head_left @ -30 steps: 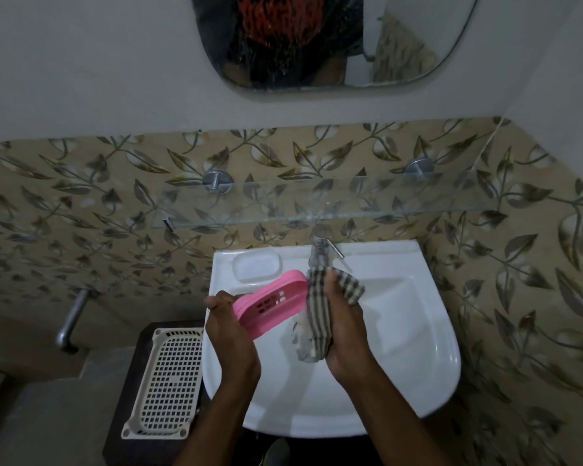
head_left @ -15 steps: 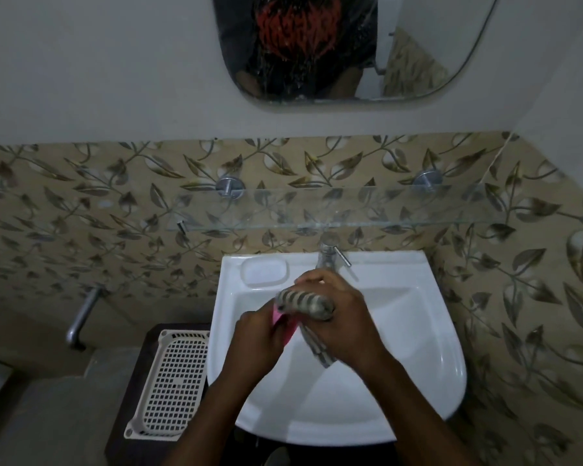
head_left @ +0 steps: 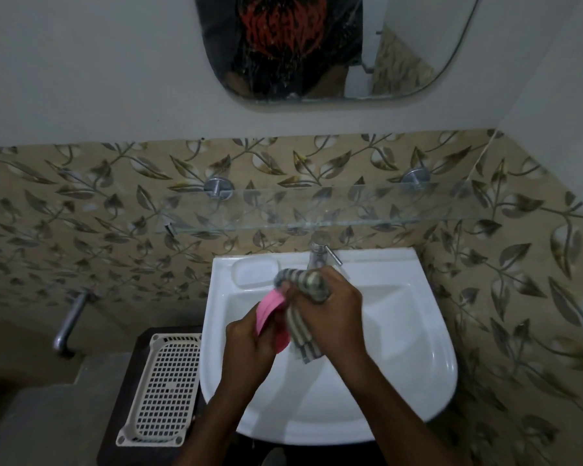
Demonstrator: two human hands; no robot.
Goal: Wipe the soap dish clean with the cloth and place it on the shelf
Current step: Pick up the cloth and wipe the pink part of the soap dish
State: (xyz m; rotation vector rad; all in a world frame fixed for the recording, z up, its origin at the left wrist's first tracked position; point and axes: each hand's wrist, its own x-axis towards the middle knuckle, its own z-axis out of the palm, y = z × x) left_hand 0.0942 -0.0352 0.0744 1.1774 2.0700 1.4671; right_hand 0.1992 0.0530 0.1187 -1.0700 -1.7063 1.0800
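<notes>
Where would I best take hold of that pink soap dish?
Probably its lower end, from the left, where the left hand grips it. The soap dish stands tilted on edge above the sink, and the cloth in the right hand covers its upper right side.

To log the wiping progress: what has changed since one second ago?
The right hand moved the cloth onto the soap dish, covering its upper end. The left hand still holds the dish over the sink; the basket stayed put.
</notes>
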